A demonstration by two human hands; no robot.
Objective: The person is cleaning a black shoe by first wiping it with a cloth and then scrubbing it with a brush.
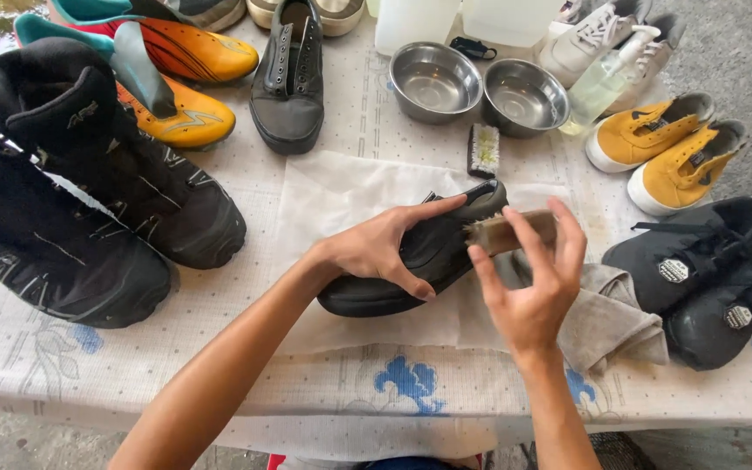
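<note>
My left hand [385, 248] grips a black low shoe [424, 261] that lies tilted on a white sheet [324, 200] in the middle of the table. My right hand [533, 278] holds a wooden brush [506, 233] against the shoe's side near the heel. A grey cloth [611, 322] lies crumpled just under and right of my right hand.
Two big black boots [89, 191] stand at the left, orange football boots [180, 78] and a black shoe [289, 78] behind. Two steel bowls [476, 87], a small brush [483, 150] and a spray bottle [607, 78] stand at the back. Yellow sneakers [668, 144] and black sneakers [707, 270] lie at right.
</note>
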